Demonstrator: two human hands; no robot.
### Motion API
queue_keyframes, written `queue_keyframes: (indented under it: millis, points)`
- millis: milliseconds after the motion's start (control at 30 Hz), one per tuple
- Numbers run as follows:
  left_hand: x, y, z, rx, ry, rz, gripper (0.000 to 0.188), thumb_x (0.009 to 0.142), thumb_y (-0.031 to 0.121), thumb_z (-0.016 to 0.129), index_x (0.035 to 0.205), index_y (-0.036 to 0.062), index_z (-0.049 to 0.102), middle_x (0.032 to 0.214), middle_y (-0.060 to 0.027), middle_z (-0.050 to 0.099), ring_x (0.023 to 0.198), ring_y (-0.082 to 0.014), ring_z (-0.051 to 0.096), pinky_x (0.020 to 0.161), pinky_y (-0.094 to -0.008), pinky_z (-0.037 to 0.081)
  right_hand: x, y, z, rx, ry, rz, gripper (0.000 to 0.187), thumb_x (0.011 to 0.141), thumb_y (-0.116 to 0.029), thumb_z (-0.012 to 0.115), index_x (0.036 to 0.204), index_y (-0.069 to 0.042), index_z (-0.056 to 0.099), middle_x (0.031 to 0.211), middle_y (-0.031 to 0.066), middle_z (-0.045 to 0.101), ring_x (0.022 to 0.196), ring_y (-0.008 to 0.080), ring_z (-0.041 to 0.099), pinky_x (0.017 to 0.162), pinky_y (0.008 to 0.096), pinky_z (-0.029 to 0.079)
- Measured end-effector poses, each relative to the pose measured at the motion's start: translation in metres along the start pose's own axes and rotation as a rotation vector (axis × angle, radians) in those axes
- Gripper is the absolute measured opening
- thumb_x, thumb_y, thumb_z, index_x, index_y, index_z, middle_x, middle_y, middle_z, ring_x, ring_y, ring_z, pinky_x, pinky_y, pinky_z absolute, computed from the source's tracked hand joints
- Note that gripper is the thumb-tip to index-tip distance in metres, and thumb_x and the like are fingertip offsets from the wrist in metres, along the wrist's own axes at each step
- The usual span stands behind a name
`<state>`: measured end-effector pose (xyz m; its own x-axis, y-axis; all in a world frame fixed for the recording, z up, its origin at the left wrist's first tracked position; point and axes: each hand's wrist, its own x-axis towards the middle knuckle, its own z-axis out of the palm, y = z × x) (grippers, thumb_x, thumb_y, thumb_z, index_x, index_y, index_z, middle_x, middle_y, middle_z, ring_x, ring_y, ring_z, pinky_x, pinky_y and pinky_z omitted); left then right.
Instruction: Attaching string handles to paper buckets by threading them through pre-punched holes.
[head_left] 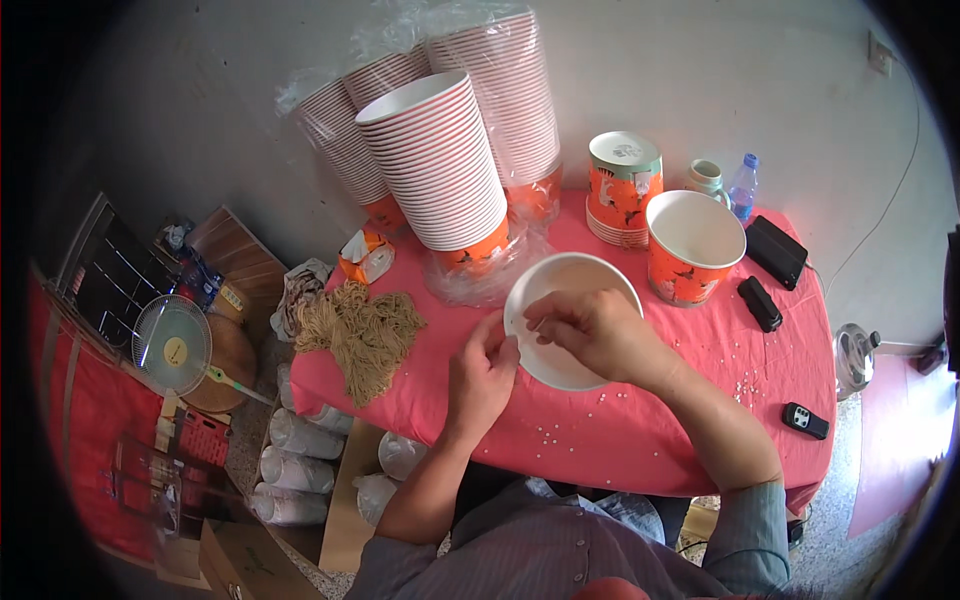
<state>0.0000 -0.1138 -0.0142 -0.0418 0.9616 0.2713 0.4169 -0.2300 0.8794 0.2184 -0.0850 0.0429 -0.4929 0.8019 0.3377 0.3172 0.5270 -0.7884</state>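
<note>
A white paper bucket (570, 372) stands on the pink-covered table in front of me, its open mouth facing up. My left hand (484, 368) grips its left rim between thumb and fingers. Over the opening, my right hand (592, 330) is closed in a pinch, its fingertips close to the inner left wall. Whatever those fingertips hold, if anything, is too small to make out. Just behind and to the right sits another open paper bucket (690, 262), orange with a white inside. Small white bits (742, 388) lie scattered on the cloth around my right forearm.
Tall nested bucket stacks (430, 160), some in clear plastic, rise at the back left. A bundle of tan strings (365, 340) lies at the left. Upside-down buckets (626, 185), a blue bottle (744, 188), a black case (776, 252) and a remote (805, 420) line the right side.
</note>
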Motion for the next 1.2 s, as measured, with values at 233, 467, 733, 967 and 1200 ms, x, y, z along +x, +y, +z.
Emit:
queue_keyframes:
  millis: [233,467,733,967,1200]
  points:
    - [0.012,0.024,-0.008,-0.309,-0.174,-0.260,0.040,0.103,0.006,0.066,0.142,-0.0027,0.064,0.072,-0.0023,0.068,0.056,-0.0083,0.059,0.053,-0.0300,0.048,-0.002,-0.015,-0.022,0.136,0.162,0.099,0.017,0.104,-0.009,0.073,0.117,-0.001,0.080,0.094,0.0070,0.081,0.085,0.0134,0.078,0.077,0.0310,0.062]
    - [0.015,0.016,-0.009,0.075,-0.104,0.050,0.045,0.098,0.010,0.078,0.140,-0.0013,0.066,0.089,-0.0090,0.072,0.076,-0.0186,0.068,0.071,-0.0349,0.056,-0.001,-0.011,-0.021,-0.142,0.251,-0.104,0.016,0.100,-0.014,0.077,0.111,-0.003,0.082,0.092,0.0125,0.080,0.080,0.0230,0.079,0.074,0.0367,0.062]
    - [0.011,0.057,-0.016,0.158,-0.011,0.497,0.046,0.093,0.014,0.086,0.133,-0.0011,0.068,0.118,-0.0177,0.073,0.104,-0.0319,0.072,0.089,-0.0433,0.058,-0.002,-0.004,-0.014,-0.296,0.334,-0.202,0.016,0.097,-0.024,0.077,0.101,-0.010,0.084,0.084,0.0148,0.078,0.073,0.0344,0.076,0.068,0.0461,0.061]
    - [0.023,0.060,-0.016,0.177,-0.016,0.493,0.016,0.102,0.010,0.077,0.112,-0.0012,0.073,0.098,-0.0163,0.075,0.091,-0.0311,0.075,0.078,-0.0402,0.058,-0.002,0.004,-0.010,-0.401,0.335,-0.258,0.017,0.097,-0.026,0.078,0.100,-0.010,0.083,0.083,0.0125,0.078,0.072,0.0328,0.076,0.065,0.0457,0.061]
    - [0.033,0.069,-0.024,0.148,-0.180,0.333,0.015,0.108,0.012,0.069,0.108,-0.0029,0.072,0.093,-0.0161,0.074,0.082,-0.0251,0.073,0.074,-0.0377,0.056,-0.002,-0.017,-0.019,-0.471,0.378,-0.285,0.044,0.081,-0.016,0.088,0.123,-0.010,0.077,0.135,0.0123,0.070,0.135,0.0338,0.063,0.110,0.0498,0.054]
